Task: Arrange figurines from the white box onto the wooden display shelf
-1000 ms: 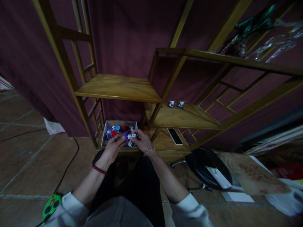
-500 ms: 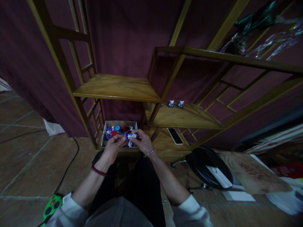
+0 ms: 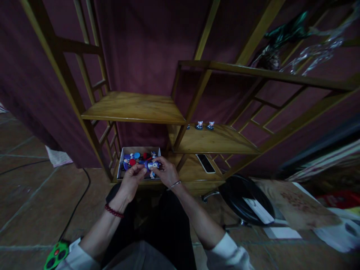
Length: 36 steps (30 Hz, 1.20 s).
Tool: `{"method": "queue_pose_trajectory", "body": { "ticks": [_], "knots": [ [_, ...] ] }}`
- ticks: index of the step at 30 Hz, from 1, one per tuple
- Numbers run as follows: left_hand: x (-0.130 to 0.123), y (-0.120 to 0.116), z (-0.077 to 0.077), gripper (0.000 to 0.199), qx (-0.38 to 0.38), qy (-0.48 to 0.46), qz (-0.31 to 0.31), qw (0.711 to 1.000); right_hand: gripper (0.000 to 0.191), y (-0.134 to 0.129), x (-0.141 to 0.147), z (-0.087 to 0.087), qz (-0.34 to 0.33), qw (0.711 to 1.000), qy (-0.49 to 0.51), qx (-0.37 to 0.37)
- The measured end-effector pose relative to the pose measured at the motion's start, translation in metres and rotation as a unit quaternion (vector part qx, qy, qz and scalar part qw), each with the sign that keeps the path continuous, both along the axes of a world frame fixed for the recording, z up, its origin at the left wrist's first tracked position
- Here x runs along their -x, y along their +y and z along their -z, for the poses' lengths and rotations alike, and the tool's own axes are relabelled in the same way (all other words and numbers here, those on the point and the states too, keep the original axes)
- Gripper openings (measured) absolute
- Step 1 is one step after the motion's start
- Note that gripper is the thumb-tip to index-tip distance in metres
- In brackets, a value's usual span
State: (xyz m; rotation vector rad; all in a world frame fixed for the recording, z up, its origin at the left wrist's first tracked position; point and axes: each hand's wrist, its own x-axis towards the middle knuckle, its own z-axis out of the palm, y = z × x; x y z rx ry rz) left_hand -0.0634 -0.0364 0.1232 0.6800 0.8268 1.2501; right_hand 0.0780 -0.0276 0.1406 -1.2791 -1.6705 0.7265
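Note:
Both hands meet on a small purple-and-white figurine (image 3: 152,165), above the front part of a box. My left hand (image 3: 134,181) pinches its purple left end between thumb and fingers. On its other end my right hand (image 3: 167,171) closes, the fingertips along the side. The fingers cover part of the figurine. Behind and below, the white-edged box (image 3: 120,169) holds several small figures and round pieces in purple, red and blue. To the right, small white-and-dark figurines (image 3: 199,126) stand upright on a wooden shelf (image 3: 213,141), one of them partly hidden by a post.
A phone (image 3: 206,164) lies on the lowest board right of the box. An upper left shelf (image 3: 135,107) overhangs the box. A black round stool (image 3: 244,198) stands at the right, beside a brownish board (image 3: 298,206). A green device (image 3: 57,255) with a cable lies on the floor at left.
The view has shifted a little, so the scene sits slightly further left and lower. Both hands keep hold of the figurine, which looks turned slightly between the fingers.

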Motion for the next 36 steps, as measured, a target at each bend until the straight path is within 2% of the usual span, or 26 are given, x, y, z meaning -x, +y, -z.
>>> {"method": "queue_pose_trajectory", "body": {
  "ticks": [6,11,19,24,30,36],
  "knots": [
    [0.001,-0.001,0.002,0.023,0.011,-0.018,-0.001,1.0,0.018,0.002,0.0,0.002,-0.003,1.0,-0.019,0.01],
    [0.002,0.0,0.012,0.022,0.03,-0.038,0.006,0.999,0.016,0.006,0.0,0.014,-0.012,0.999,-0.027,0.017],
    [0.002,0.007,0.027,0.015,0.043,-0.086,-0.011,0.995,0.016,0.011,0.008,0.029,0.01,0.999,-0.049,0.003],
    [0.002,0.015,0.039,0.011,0.048,-0.104,-0.028,0.993,0.017,0.02,0.013,0.04,0.011,0.997,-0.073,-0.001],
    [0.003,0.024,0.055,0.009,0.103,-0.123,-0.062,0.985,0.018,0.026,0.018,0.052,0.009,0.992,-0.13,0.001],
    [0.008,0.028,0.078,0.006,0.145,-0.129,-0.042,0.98,0.019,0.027,0.022,0.061,-0.001,0.989,-0.147,0.017]
  ]
}}
